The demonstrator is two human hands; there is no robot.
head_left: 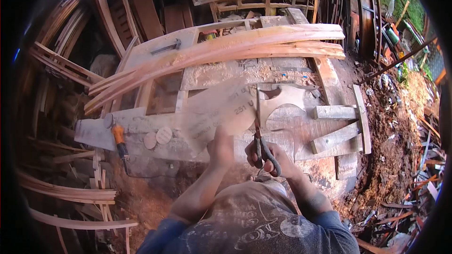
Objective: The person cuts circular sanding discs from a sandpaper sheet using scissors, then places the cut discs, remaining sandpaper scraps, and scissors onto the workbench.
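Scissors (257,134) sit gripped in our right hand (284,161), fingers around the dark handles, blades pointing away from us at the printed sheet's right side. Our blurred left hand (220,149) grasps the near edge of the printed sheet (220,109), above the workbench (282,137). We do best holding it taut near the blades, fingertips off their line, feeding the sheet smoothly rather than twisting the wrist. Beyond lie long curved boards (212,49).

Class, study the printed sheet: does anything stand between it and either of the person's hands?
Nothing visible separates the left hand and the sheet it holds. Between the right hand and the sheet come the scissors, which that hand grips.
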